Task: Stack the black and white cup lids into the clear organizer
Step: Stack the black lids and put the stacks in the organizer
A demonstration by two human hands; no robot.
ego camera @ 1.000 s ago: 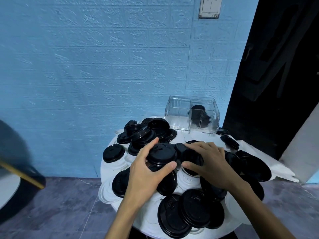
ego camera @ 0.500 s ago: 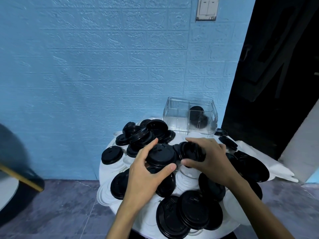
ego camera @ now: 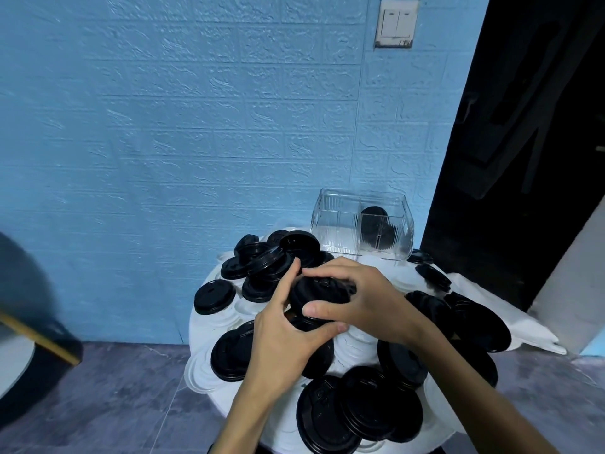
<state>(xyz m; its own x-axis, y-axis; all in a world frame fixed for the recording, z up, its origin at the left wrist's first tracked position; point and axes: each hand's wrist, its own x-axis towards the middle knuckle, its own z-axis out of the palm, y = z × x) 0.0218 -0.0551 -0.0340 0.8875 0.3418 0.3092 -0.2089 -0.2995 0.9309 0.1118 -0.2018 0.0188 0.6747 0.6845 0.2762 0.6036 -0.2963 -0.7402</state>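
- The blue brick-patterned wall (ego camera: 196,126) filled the background, with one dark doorway (ego camera: 530,126) at the right and one white double light switch (ego camera: 396,23) mounted high on it.
- One round white counter (ego camera: 209,326) carried everything, its top crowded with loose lids.
- One clear organizer (ego camera: 340,231) stood at the far edge of the counter near the wall; its right compartment held one row of black lids (ego camera: 376,231) standing on edge, too tightly packed to count, and the left compartment showed only clear ribbed plastic.
- Black lids lay scattered and overlapping on the counter, well over a dozen; an exact count could not be told. White lids (ego camera: 353,348) lay beneath and between them, blending into the counter.
- Two hands met over the middle of the pile: the left hand (ego camera: 284,342) and the right hand (ego camera: 366,299) each had their grip curled around the same small black lid stack (ego camera: 314,293), thumbs at the near side, fingers over the top.
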